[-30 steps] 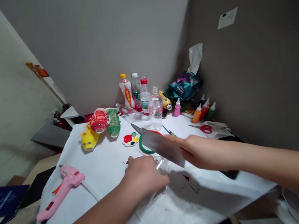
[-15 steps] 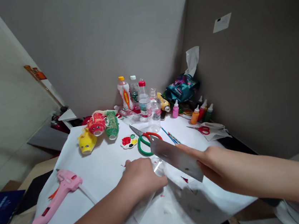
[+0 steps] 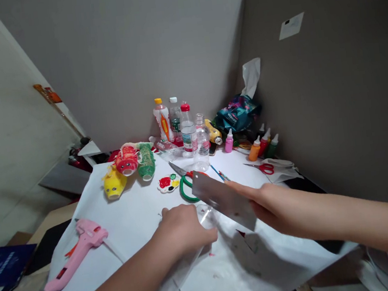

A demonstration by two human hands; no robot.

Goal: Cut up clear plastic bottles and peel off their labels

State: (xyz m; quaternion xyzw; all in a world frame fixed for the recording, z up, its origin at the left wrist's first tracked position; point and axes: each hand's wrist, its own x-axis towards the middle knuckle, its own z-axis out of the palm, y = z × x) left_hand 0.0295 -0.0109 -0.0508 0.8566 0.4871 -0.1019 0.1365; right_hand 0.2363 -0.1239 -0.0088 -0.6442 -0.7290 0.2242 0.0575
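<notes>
— Steel first: that broad cleaver (image 3: 224, 199) is gripped in the right hand (image 3: 274, 204), fingers wrapped round its handle end, blade raised on a slant above the table.

— And the left hand (image 3: 182, 228)?

— Closed down on a clear plastic bottle (image 3: 202, 219) lying flat on the white paper (image 3: 135, 217) near the front edge of the table. Only a bit of the bottle peeks out past the knuckles, right under the blade.

— Has anything been cut?

— I can't tell. The bottle is mostly hidden. Small red scraps lie on the paper just beside it, but the blade is clear of the plastic at this instant, so I'd judge the cut itself is not made.

— What looks finished?

— Three painted bottle figures, yellow (image 3: 114, 185), red (image 3: 126, 160) and green (image 3: 146, 162), sit toward the back left. Near them are a paint palette (image 3: 168, 183) and green-handled scissors (image 3: 184, 184).

— Anything else?

— Upright drink bottles (image 3: 181, 126) and small paint bottles (image 3: 262, 146) along the back edge, red scissors (image 3: 265, 168) at the right, a pink glue gun (image 3: 79, 249) by the left edge.
</notes>
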